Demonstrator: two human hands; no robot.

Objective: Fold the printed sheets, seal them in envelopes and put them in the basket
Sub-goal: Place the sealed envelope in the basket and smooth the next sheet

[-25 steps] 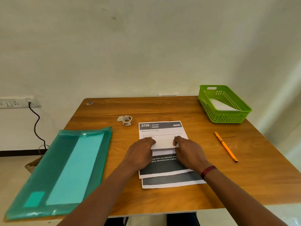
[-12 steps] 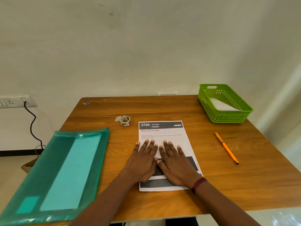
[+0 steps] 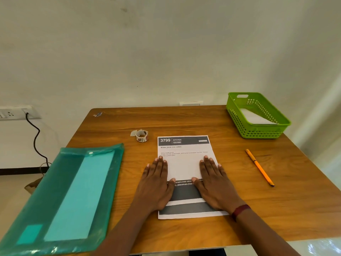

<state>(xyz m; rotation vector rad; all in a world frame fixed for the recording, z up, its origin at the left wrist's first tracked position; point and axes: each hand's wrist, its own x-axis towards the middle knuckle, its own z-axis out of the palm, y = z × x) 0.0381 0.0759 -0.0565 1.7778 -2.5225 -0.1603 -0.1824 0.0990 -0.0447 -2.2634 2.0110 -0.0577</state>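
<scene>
Left hand (image 3: 158, 183) and right hand (image 3: 215, 183) both lie flat, palms down, fingers straight and a little spread, pressing on the white printed paper sheets (image 3: 184, 163). Neither grips anything. Left hand covers the sheets' left edge and is mostly on the wood; right hand sits along the right edge. Likely reason: pinning and squaring the paper so it won't slide when folded.

Sheets lie flat mid-worktop, dark header band at the far end reading "3799 KITCHEN". Near end shows two dark bands slightly offset, so probably more than one sheet stacked; count unclear. No crease visible, so the fold looks not yet made.

Green perforated plastic basket (image 3: 258, 133) stands at the far right corner, well apart from the sheets. A white envelope (image 3: 256, 117) lies in it, so at least one looks done.

Orange pen (image 3: 259, 167) lies on the wood right of the right hand, untouched. Small roll of patterned tape (image 3: 142, 135) sits just beyond the sheets' far left corner, in easy reach, presumably for sealing.

Large translucent teal plastic folder (image 3: 70, 191) lies at the left, overhanging the left edge of the brown wooden worktop (image 3: 286, 209). Pale rectangles show through it, possibly envelope stock; can't confirm. White wall socket (image 3: 16, 112) at far left, off the worktop.
</scene>
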